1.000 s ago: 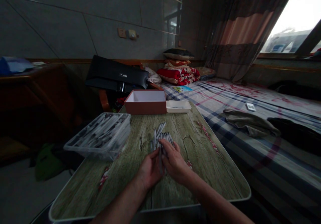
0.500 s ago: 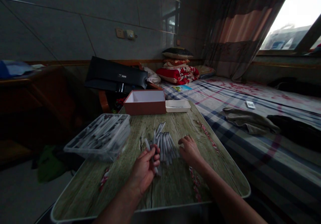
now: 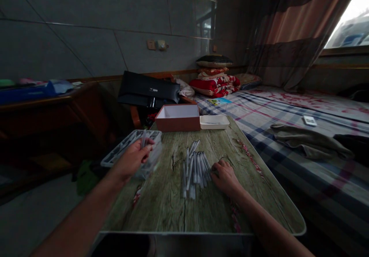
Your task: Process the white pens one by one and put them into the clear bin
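Note:
My left hand (image 3: 134, 156) is closed around a pale, see-through pen (image 3: 143, 137), possibly more than one, over the clear plastic box (image 3: 151, 155). Inside that box lie many similar pens, partly hidden by the hand. On the table, a loose pile of clear pens with dark ends (image 3: 196, 168) lies in the middle, mostly pointing away from me. My right hand (image 3: 226, 175) rests on the tabletop just right of the pile, palm down with fingers loosely bent and apart, and I see nothing held in it.
The wood-patterned table (image 3: 161, 207) carries a brown open box (image 3: 177, 124) and a small white tray (image 3: 215, 126) at its far edge. A bed (image 3: 253, 115) with a plaid sheet stands on the right. A black case (image 3: 148, 90) leans behind the table.
My left hand has moved left from the pile to the plastic box, holding a pen. My right hand stays beside the pile, now lower on the table. The view has turned slightly left.

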### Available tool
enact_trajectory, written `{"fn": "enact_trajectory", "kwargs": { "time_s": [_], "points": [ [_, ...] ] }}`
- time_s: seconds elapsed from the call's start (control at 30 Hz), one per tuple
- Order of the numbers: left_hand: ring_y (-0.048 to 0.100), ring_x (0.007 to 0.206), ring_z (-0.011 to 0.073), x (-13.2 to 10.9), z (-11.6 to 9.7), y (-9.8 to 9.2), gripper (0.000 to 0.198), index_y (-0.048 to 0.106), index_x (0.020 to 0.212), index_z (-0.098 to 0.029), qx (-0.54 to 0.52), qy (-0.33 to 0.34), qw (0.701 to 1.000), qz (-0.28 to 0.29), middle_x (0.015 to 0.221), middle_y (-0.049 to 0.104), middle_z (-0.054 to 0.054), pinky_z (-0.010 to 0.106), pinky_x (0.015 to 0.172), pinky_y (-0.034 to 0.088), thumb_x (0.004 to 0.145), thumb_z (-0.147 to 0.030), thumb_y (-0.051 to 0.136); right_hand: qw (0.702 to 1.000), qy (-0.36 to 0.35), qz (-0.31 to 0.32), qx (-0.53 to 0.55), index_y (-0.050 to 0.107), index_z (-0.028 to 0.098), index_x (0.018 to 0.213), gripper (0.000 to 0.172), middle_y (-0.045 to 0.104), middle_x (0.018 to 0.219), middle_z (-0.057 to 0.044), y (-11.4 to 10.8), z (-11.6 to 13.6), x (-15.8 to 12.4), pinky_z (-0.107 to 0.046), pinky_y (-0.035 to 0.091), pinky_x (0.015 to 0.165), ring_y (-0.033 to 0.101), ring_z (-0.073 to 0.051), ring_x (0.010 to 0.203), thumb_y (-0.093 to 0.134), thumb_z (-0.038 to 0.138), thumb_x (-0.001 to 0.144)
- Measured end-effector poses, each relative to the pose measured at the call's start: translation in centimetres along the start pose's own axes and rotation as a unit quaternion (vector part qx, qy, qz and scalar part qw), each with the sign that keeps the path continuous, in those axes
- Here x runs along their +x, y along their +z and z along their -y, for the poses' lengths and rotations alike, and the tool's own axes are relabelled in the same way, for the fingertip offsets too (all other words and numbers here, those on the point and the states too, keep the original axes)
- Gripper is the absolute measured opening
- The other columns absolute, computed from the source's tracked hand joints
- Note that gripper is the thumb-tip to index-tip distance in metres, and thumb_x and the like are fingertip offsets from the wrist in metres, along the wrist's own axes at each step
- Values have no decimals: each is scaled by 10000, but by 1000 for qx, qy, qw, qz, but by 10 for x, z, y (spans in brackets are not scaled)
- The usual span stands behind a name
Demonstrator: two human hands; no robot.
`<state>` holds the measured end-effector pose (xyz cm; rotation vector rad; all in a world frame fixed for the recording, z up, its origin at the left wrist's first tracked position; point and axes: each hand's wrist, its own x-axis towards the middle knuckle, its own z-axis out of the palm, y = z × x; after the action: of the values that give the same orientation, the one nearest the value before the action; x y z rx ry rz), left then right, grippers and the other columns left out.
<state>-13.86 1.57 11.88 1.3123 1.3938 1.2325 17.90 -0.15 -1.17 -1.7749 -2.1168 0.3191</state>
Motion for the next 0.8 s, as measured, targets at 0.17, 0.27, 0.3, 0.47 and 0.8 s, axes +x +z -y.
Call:
{"fn": "enact_trajectory", "kwargs": {
  "time_s": [0.17, 0.27, 0.3, 0.47, 0.8],
  "points": [
    [455, 505, 121, 44, 6, -59, 213, 579, 898, -183, 218, -13, 970, -109, 610, 488, -38, 206, 454, 360, 703, -256, 532, 999, 15, 29, -2, 661, 172, 939, 197, 593, 988, -102, -1, 1, 2, -312, 315, 808, 505, -242, 949, 541, 232, 795],
    [513, 551, 162, 60, 12, -70, 212, 576, 896, -176, 313, -10, 942, -121, 620, 537, -11, 243, 499, 392, 720, -247, 482, 999, 18, 35, -2, 660, 173, 942, 196, 591, 988, -101, -2, 1, 3, -310, 310, 807, 503, -239, 948, 546, 228, 793],
    [536, 578, 174, 64, 14, -70, 213, 581, 894, -174, 339, -2, 933, -122, 644, 566, 4, 252, 522, 402, 725, -247, 476, 999, 19, 36, -2, 660, 173, 940, 192, 591, 987, -100, -2, 1, 3, -309, 309, 807, 502, -238, 948, 547, 228, 794],
    [634, 799, 235, 72, 22, -57, 278, 604, 970, -178, 478, 32, 870, -120, 887, 684, 89, 298, 695, 455, 793, -300, 427, 999, 11, 32, 3, 652, 174, 933, 176, 587, 994, -95, 1, -1, 3, -303, 305, 813, 500, -229, 950, 554, 216, 793],
    [539, 1174, 231, 75, 51, -60, 415, 543, 1192, -154, 571, 120, 808, -77, 1259, 600, 113, 328, 1009, 380, 837, -240, 346, 1000, -1, 12, 6, 652, 163, 925, 181, 591, 981, -101, -1, -1, 0, -295, 319, 827, 508, -227, 942, 540, 209, 791]
  ]
}}
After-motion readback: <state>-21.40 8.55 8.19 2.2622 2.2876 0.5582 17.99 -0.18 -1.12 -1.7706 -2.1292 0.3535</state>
